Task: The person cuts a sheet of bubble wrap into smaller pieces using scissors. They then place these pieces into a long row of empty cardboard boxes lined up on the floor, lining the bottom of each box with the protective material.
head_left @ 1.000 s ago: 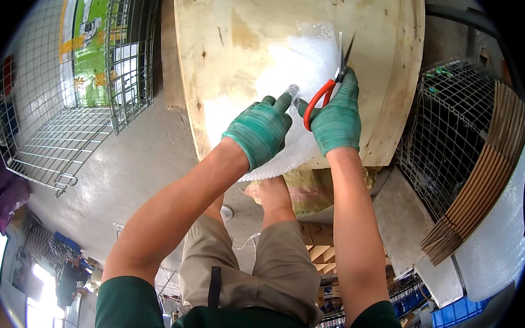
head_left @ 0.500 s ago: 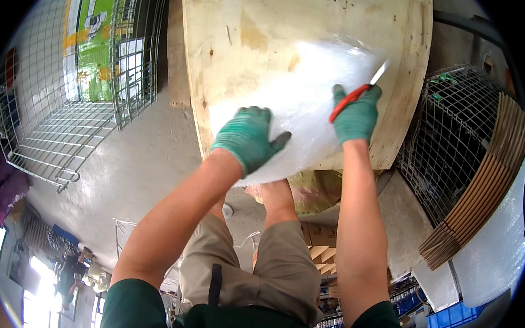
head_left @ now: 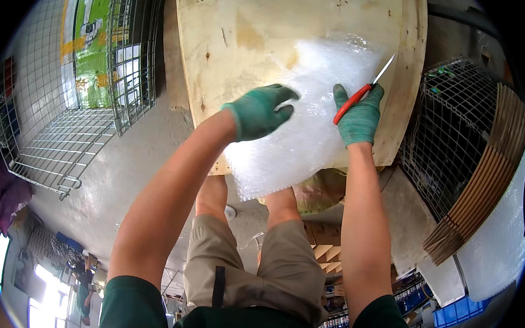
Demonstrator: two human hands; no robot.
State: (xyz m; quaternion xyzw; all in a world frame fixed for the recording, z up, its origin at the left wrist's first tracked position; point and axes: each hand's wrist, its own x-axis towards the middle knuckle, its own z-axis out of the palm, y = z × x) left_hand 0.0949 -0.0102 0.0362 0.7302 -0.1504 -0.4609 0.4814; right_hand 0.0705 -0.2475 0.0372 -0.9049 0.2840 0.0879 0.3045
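A sheet of clear bubble wrap [head_left: 299,148] lies across the plywood tabletop [head_left: 222,35], its near corner hanging over the front edge above my legs. My left hand [head_left: 258,112], in a green glove, is over the left side of the sheet. Its fingers curve forward with the thumb apart, and nothing is in it. At the right side of the wrap, my gloved right hand [head_left: 361,119] holds red-handled scissors [head_left: 351,103], their blades pointing up and to the right. Part of the handles is hidden in the palm.
To the left stands a wire mesh cage [head_left: 53,145] holding green printed packages [head_left: 94,51]. On the right are another wire cage [head_left: 450,133], a stack of brown cardboard sheets [head_left: 484,177], a bubble wrap roll [head_left: 494,256] and a blue crate [head_left: 461,313]. Another person [head_left: 85,291] is far off at lower left.
My left hand has lifted and shifted up and right, its fingers now curled more. The wrap's near corner hangs lower over the edge. My right hand keeps the scissors, nearly in place.
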